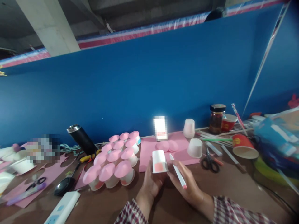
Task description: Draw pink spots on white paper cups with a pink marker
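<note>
Cup (156, 157) of white paper, with a salmon-coloured patch on its near side, sits in your left hand (151, 183), which is closed around it above the bench (109, 207). Its narrower end faces up and away from you. Your right hand (188, 183) grips a white pen (177, 171), the upper end slanting toward the cup and the reddish end toward you; whether the pen touches the cup you cannot tell from here. Just beyond your hands lies a pink sheet (146, 149) with pink discs (162, 146) on it. To the left of your left hand stands a cluster of cups, each topped by a pink paper cone (123, 169). Right of the pen you have a plain white cup (195, 148), wide end up, with black-handled scissors (211, 165) just beside it. Farther right, a red cup (243, 145) lies on its side, and a dark-lidded jar (217, 119) stands near the blue panel (168, 71). At your far left, a black bottle (82, 140) leans at a tilt.
</note>
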### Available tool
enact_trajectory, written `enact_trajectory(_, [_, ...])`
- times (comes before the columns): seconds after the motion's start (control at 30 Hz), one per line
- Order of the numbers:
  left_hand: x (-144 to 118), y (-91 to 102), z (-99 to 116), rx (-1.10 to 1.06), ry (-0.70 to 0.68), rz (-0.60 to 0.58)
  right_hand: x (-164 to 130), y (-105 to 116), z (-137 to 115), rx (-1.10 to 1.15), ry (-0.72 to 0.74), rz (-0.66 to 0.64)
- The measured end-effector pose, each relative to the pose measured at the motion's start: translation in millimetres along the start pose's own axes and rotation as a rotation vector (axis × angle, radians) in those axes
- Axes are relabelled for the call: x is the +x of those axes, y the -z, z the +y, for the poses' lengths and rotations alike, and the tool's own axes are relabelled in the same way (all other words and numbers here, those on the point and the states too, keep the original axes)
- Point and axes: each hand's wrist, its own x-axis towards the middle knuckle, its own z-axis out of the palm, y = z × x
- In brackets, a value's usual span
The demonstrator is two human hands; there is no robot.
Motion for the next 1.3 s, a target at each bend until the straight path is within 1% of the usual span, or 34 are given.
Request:
enact_trajectory(0.17, [4.1, 6.3, -1.8, -0.019, 0.019, 0.003, 0.7, -0.6, 1.4, -0.008, -0.006, 0.007])
enact_trajectory(0.3, [5.7, 6.7, -2.3, -0.035, 0.018, -0.040, -0.9, -2.4, 5.2, -0.003, -0.010, 0.022])
enact_trajectory(0.4, [5.3, 6.4, -2.4, 0.008, 0.019, -0.056, -1.4, -3.3, 7.4, 0.010, -0.024, 0.038])
enact_trajectory(0.5, [4.1, 7.2, -3.1, 0.090, -0.050, -0.046, -0.6, -2.7, 7.0, 0.032, -0.059, 0.037])
enact_trajectory(0.6, [2.9, 6.9, -3.3, 0.186, -0.107, -0.064, 0.4, -1.8, 5.3, 0.051, -0.077, 0.048])
enact_trajectory(0.67, [2.6, 5.4, -2.8, 0.193, -0.089, -0.066, 0.4, -1.8, 4.9, 0.061, -0.084, 0.057])
enact_trajectory(0.83, [3.6, 1.5, -1.0, 0.119, -0.008, -0.041, -2.0, -4.4, 9.5, 0.059, -0.110, 0.051])
enact_trajectory(0.97, [3.9, 1.6, -1.3, 0.149, -0.029, -0.042, -3.8, -5.7, 13.2, 0.071, -0.109, 0.044])
enact_trajectory(1.1, [3.4, 2.9, -1.9, 0.179, -0.005, -0.019, -3.3, -4.8, 12.9, 0.093, -0.141, 0.056])
enact_trajectory(1.3, [3.1, 3.9, -2.8, 0.191, -0.039, -0.065, -0.9, -4.0, 13.0, 0.086, -0.129, 0.091])
